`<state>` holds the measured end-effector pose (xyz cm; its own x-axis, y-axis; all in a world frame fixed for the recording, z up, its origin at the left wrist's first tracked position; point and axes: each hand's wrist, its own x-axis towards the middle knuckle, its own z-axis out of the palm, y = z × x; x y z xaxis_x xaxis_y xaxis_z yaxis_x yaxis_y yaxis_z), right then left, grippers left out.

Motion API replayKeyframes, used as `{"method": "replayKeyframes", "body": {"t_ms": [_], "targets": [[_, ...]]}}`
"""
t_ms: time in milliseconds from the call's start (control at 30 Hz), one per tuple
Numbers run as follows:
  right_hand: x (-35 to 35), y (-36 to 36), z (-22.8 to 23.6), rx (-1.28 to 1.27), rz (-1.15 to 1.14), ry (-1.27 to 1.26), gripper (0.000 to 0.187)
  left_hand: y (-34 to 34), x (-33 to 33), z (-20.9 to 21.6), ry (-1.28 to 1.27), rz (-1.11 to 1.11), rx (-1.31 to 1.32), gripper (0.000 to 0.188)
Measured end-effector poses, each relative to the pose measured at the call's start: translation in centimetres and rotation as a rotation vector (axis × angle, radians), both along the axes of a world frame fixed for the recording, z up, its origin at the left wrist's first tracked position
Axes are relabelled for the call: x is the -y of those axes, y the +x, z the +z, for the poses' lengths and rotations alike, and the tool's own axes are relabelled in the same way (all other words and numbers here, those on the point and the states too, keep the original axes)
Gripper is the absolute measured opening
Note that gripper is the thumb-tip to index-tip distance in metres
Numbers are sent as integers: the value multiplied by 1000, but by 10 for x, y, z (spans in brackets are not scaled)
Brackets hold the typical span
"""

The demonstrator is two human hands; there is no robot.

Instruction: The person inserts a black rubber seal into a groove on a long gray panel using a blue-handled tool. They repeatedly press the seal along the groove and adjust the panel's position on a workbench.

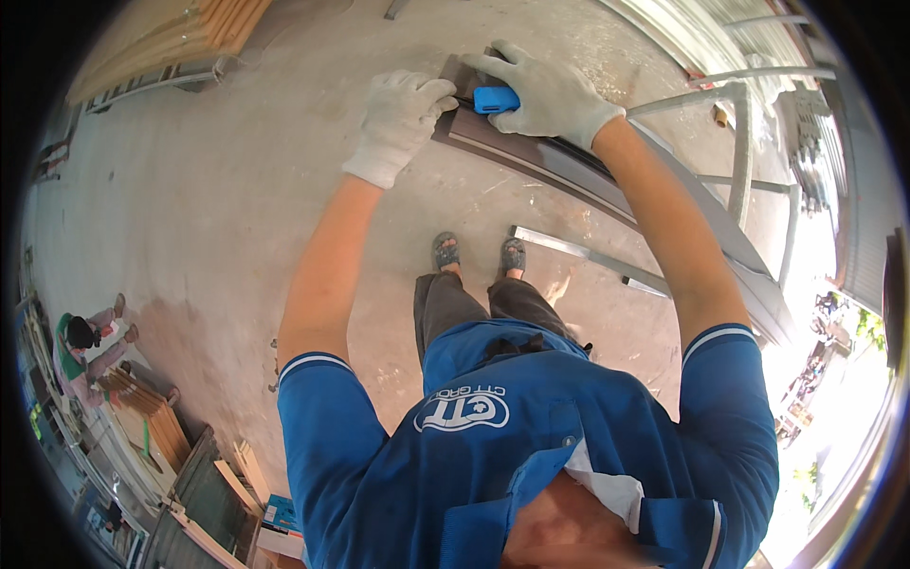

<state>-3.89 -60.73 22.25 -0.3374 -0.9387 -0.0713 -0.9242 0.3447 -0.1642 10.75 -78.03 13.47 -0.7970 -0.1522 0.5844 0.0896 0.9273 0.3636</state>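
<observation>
Both my hands wear pale work gloves and meet at the far end of long dark brown panels or profiles (pixel 531 152). My left hand (pixel 400 119) is closed in a pinch just left of that end; what its fingers hold is too small to make out. My right hand (pixel 555 90) lies over the panels, gripping a small blue block-shaped tool (pixel 497 100) between thumb and fingers. A dark slot shows on the tool's near side. The gloved palm hides the rest of it.
A grey metal frame (pixel 742 152) stands right of the panels. On the concrete floor near my feet lies a silver metal bar (pixel 578 250). Wooden boards (pixel 213 38) are stacked at the far left. A person (pixel 85 341) sits low at the left, near more wood.
</observation>
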Motion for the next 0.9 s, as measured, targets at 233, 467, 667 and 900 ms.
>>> {"method": "replayKeyframes", "body": {"t_ms": [233, 467, 667, 900], "targets": [[10, 1, 2, -59, 6, 136, 63, 2, -2, -3, 1, 19, 56, 19], [15, 9, -5, -121, -26, 138, 58, 2, -4, -5, 35, 38, 33, 20], [16, 14, -2, -94, -83, 148, 58, 1, -6, -3, 98, 26, 25, 14], [-5, 24, -10, -34, -198, -44, 61, 2, -7, -1, 77, 13, -13, 17]]}}
